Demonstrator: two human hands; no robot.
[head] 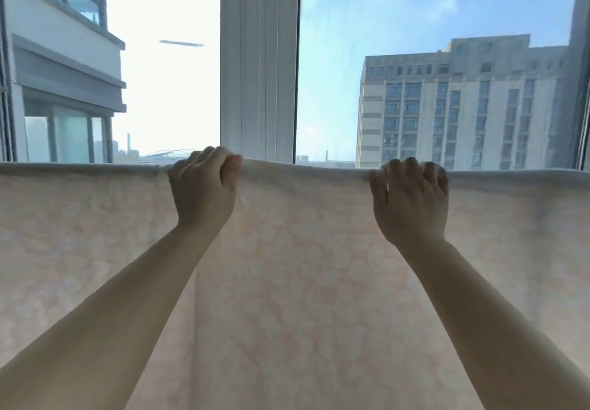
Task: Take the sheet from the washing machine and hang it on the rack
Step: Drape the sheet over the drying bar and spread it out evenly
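Sheet nearly hung.
The sheet (303, 282) is draped, its support hidden; left hand (204, 186) and right hand (410, 199) grip its top fold, probably spreading it.

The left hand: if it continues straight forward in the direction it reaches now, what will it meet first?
Probably the white window frame post. The left hand grips the top edge of the pale patterned sheet, fingers curled over it, and the post stands right behind. Depth is unclear, so the gap cannot be judged.
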